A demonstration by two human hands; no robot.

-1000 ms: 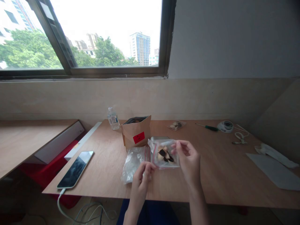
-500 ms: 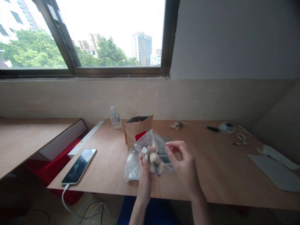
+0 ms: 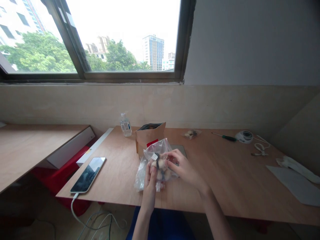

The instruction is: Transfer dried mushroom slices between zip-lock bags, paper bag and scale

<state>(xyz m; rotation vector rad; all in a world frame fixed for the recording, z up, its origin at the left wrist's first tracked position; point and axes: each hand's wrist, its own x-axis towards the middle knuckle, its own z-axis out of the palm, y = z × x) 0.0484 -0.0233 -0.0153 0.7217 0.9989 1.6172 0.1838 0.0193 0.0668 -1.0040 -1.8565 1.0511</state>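
The left grip point(image 3: 149, 178) is closed on a clear zip bag point(image 3: 162, 166) of pale and dark pieces, above the worktop point(image 3: 225, 180) near the middle of its front edge. The right grip point(image 3: 183, 167), fingers bent, touches the bag's right side; whether it pinches is unclear. Behind stands an open paper bag point(image 3: 145, 139), contents indistinct. Near the back edge lies another clear packet point(image 3: 191, 134) of similar pieces; a bottle point(image 3: 125, 126) stands near the back left corner.
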